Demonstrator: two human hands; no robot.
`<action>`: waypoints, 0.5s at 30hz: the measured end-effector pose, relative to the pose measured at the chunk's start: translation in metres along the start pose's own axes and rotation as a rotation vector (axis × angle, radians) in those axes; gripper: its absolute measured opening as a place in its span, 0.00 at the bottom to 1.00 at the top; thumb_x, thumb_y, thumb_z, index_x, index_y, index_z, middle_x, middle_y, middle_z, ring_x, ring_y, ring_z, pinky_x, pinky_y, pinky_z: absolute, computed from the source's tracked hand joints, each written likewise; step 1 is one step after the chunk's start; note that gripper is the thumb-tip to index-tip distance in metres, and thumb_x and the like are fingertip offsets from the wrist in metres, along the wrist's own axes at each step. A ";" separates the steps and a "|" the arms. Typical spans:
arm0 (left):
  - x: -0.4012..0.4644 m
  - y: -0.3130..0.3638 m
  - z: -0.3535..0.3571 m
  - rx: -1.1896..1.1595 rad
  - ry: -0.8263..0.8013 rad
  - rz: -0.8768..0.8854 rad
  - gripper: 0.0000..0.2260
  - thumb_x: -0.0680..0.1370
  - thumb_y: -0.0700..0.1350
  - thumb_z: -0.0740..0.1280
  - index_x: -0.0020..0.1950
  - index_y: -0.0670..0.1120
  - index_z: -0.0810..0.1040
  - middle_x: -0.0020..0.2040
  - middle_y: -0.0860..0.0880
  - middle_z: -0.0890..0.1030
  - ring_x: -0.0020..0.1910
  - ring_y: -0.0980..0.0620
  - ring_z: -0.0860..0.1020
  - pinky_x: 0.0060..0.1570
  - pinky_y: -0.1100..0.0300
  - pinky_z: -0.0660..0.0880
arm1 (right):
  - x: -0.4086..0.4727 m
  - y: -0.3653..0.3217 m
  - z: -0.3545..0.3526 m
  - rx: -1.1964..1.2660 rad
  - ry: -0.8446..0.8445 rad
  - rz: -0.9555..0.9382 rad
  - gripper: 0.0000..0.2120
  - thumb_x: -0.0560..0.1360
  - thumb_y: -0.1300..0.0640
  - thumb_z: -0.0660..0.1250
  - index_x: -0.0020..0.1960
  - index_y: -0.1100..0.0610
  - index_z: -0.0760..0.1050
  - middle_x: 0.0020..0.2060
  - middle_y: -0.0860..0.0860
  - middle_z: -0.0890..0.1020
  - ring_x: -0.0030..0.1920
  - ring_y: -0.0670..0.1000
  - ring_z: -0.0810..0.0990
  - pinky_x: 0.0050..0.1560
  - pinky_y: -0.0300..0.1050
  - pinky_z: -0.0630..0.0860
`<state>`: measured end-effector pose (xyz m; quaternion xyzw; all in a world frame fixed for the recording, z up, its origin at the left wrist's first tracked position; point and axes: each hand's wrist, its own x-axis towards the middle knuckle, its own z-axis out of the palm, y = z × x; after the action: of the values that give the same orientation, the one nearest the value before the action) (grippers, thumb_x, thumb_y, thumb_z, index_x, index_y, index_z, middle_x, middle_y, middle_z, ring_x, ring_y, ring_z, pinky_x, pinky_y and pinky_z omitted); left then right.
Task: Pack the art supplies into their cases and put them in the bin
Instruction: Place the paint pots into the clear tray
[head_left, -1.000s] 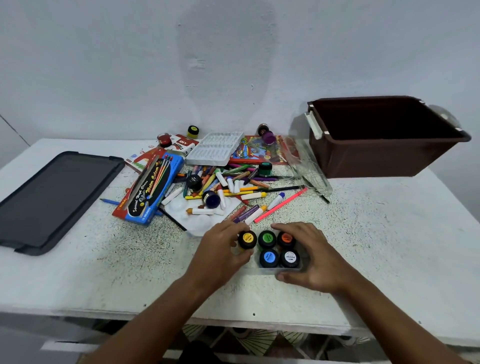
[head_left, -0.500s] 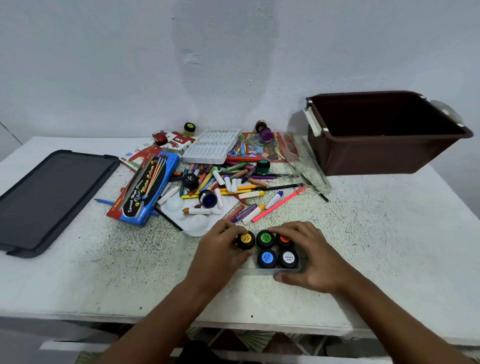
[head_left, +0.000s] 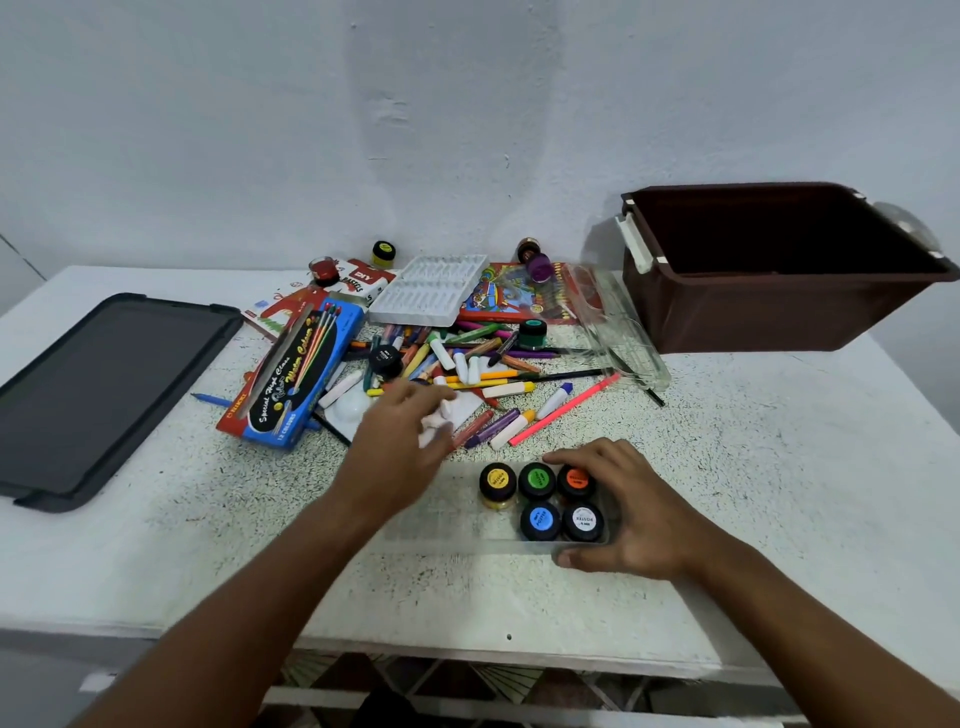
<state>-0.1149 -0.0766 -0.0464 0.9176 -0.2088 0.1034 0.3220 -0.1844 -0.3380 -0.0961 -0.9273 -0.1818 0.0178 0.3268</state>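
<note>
Five paint pots (head_left: 539, 500) in one clear case (head_left: 441, 530)

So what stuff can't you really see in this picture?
- Left hand, head view: motion-blurred, so whether its fingers hold anything is unclear.
- Paint pot labels, head view: print too small to read.
- Brown bin, head view: its near wall hides the floor inside.
- Clear case, head view: the right hand covers its right end.
</note>
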 end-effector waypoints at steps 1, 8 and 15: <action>0.007 -0.007 -0.002 0.073 0.026 -0.003 0.16 0.75 0.36 0.69 0.63 0.44 0.78 0.53 0.45 0.75 0.46 0.56 0.74 0.47 0.71 0.69 | 0.002 0.000 -0.001 -0.003 -0.007 -0.010 0.41 0.60 0.34 0.75 0.69 0.37 0.63 0.56 0.39 0.69 0.60 0.44 0.66 0.60 0.44 0.67; 0.035 -0.027 0.004 0.404 -0.112 -0.132 0.25 0.78 0.48 0.67 0.73 0.44 0.65 0.63 0.42 0.69 0.61 0.43 0.67 0.58 0.53 0.68 | 0.005 0.002 0.001 0.058 0.038 -0.014 0.41 0.59 0.37 0.77 0.69 0.41 0.66 0.58 0.39 0.71 0.61 0.46 0.66 0.61 0.47 0.68; 0.037 -0.032 0.011 0.317 -0.089 -0.169 0.16 0.79 0.43 0.65 0.65 0.40 0.73 0.60 0.39 0.74 0.57 0.41 0.71 0.54 0.53 0.68 | 0.007 0.001 0.001 0.076 0.054 0.018 0.41 0.57 0.37 0.78 0.67 0.39 0.68 0.57 0.37 0.71 0.61 0.46 0.67 0.61 0.48 0.69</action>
<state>-0.0668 -0.0725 -0.0603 0.9748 -0.1260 0.0669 0.1716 -0.1781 -0.3357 -0.0973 -0.9160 -0.1637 0.0024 0.3662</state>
